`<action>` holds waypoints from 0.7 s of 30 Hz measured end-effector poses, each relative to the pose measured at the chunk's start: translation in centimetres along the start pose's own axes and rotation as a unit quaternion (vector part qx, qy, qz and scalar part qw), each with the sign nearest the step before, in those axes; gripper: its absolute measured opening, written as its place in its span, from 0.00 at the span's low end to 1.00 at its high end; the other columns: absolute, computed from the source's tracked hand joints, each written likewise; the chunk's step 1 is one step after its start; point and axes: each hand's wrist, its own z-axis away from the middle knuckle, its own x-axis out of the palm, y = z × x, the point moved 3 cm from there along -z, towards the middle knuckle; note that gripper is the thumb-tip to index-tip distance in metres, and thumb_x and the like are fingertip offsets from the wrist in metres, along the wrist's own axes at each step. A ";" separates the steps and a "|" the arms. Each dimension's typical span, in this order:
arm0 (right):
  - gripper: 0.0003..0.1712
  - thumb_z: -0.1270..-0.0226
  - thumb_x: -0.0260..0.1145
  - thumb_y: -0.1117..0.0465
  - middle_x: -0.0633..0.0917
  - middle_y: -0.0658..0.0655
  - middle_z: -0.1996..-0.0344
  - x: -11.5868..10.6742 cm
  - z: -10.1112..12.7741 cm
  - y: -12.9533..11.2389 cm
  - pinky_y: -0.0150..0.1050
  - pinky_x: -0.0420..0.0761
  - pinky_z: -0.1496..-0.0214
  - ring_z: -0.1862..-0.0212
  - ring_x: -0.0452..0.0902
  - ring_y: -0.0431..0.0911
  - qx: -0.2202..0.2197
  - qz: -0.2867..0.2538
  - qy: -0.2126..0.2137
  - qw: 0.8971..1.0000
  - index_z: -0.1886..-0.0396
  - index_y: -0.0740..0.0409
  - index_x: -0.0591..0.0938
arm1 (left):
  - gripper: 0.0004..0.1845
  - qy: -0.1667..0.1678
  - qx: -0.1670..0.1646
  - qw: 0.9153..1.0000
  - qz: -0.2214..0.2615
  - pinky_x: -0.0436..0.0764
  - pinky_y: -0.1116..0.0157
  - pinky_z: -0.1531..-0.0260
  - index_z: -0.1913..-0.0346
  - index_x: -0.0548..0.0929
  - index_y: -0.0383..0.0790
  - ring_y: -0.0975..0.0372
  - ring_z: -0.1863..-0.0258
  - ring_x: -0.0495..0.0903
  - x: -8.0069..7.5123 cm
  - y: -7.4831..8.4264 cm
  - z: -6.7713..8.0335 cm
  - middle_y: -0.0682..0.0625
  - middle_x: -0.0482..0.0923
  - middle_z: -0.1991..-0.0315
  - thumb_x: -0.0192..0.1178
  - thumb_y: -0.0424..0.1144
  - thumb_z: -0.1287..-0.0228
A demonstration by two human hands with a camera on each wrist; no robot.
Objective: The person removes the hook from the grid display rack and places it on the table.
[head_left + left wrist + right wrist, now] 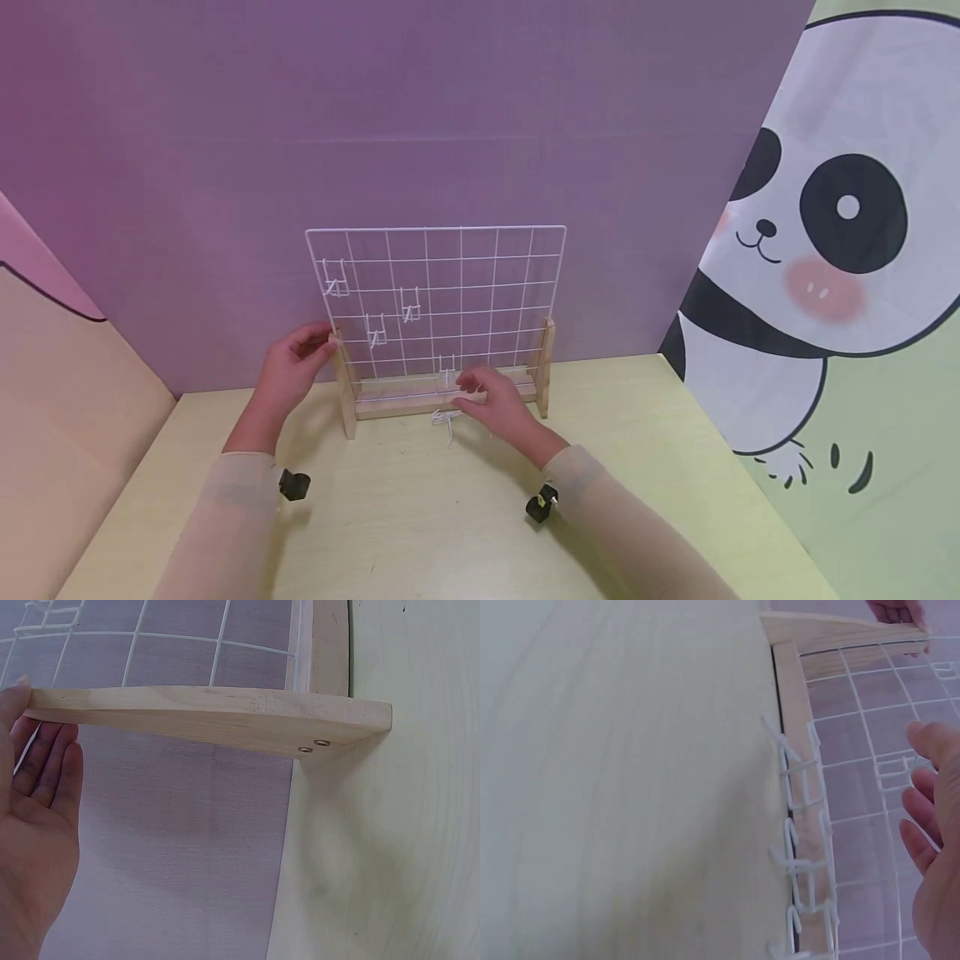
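A white wire grid panel [480,283] stands upright in a wooden base [397,406]. Several white wire hooks hang on it, the lowest [447,367] close to the bottom. My left hand [288,367] is at the top of the left wooden upright [210,712]. Its thumb tip touches the post's end and its fingers [45,765] lie straight. My right hand [495,402] hovers low in front of the grid, its loosely bent fingers [922,825] next to a hung hook [896,769]. I cannot see it gripping anything. Loose hooks [802,825] lie on the table against the base.
The pale wooden table [420,517] stretches toward me with bare surface in front of the base. A purple backdrop [450,125] hangs close behind the grid and a panda curtain [840,250] closes the right side. Black camera mounts [294,485] sit on both wrists.
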 end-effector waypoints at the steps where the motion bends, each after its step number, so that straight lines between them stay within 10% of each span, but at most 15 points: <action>1: 0.16 0.27 0.80 0.63 0.89 0.54 0.52 -0.1 -0.1 -0.2 0.43 0.88 0.43 0.49 0.85 0.49 -0.004 -0.001 0.009 1.000 0.45 0.59 0.86 | 0.24 0.000 -0.001 1.000 0.000 0.77 0.82 0.45 0.26 0.79 0.30 0.49 0.35 0.80 0.0 0.0 0.0 0.33 0.81 0.33 0.63 0.42 0.14; 14: 0.16 0.27 0.79 0.65 0.87 0.56 0.51 1.0 -0.9 -0.7 0.45 0.87 0.39 0.47 0.85 0.50 -0.034 -0.003 0.043 0.998 0.44 0.62 0.88 | 0.25 0.003 0.007 1.000 0.007 0.78 0.83 0.45 0.27 0.80 0.30 0.69 0.43 0.80 0.1 -0.2 -0.1 0.33 0.82 0.34 0.64 0.43 0.15; 21: 0.13 0.27 0.79 0.66 0.87 0.54 0.52 1.4 -1.0 -0.3 0.43 0.87 0.42 0.48 0.85 0.50 -0.028 -0.011 0.068 0.997 0.46 0.61 0.88 | 0.25 0.000 0.002 1.000 0.009 0.78 0.82 0.44 0.26 0.80 0.31 0.62 0.39 0.81 0.0 -0.3 -0.1 0.33 0.81 0.32 0.63 0.43 0.14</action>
